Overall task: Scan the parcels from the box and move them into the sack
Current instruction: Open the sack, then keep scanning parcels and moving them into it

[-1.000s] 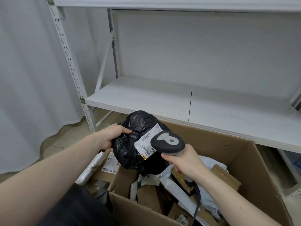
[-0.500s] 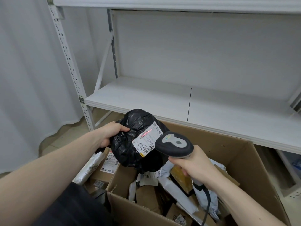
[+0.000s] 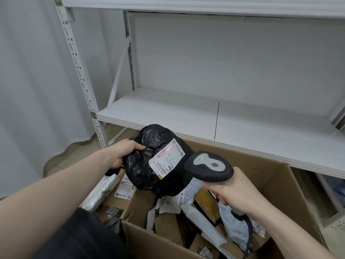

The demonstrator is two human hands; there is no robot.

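**Black parcel under the scanner, box far from emptied**

At the left, the left hand point(image 3: 123, 154) holds a black parcel point(image 3: 155, 161) up over the near-left corner of the cardboard box point(image 3: 276, 186), thumb on top and the other fingers curled round its crumpled side. Just below that hand, outside the box wall, lie a white bag and a labelled carton point(image 3: 123, 191); whether these sit in the sack cannot be told, since no sack is clearly in view.

The parcel's white label point(image 3: 167, 158) faces up and right, and a red scan line falls across its barcode.

To the right, the right hand point(image 3: 237, 193) grips the handle of a grey scanner point(image 3: 209, 168), fingers wrapped round it, head aimed at the label from close by.

Judging by this, the scan of this parcel is under way and the transfer to the sack has yet to come. The box below holds many more cartons and mailers, so most of the work seems left.
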